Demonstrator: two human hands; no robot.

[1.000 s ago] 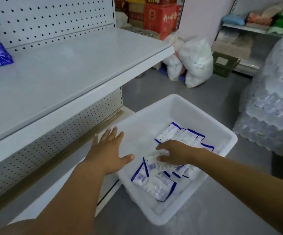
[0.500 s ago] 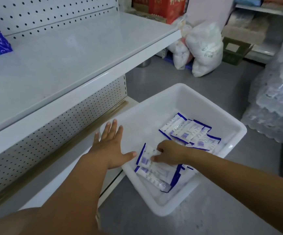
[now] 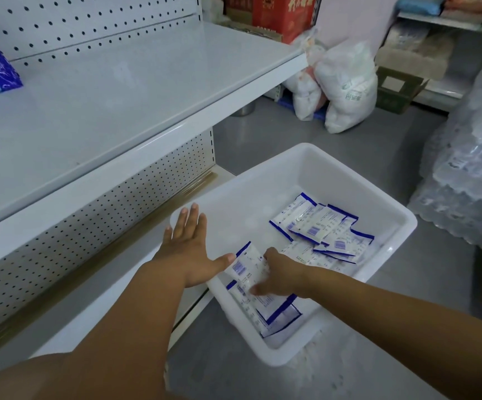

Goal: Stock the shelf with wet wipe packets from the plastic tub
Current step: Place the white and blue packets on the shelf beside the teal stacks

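grey floor point(image 3: 291, 145) | white sacks point(image 3: 346, 88) on floor | red carton point(image 3: 283, 13) behind | wrapped bottle packs point(image 3: 471, 157) right

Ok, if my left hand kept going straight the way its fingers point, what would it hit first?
Most likely the perforated panel below the shelf, near its end. The left hand lies flat above the plastic tub's rim; depth is unclear.

White plastic tub point(image 3: 335, 180) beside white shelf point(image 3: 118, 96); blue-edged wet wipe packets point(image 3: 315, 223) loose inside, 1 packet point(image 3: 245, 264) tilted up.
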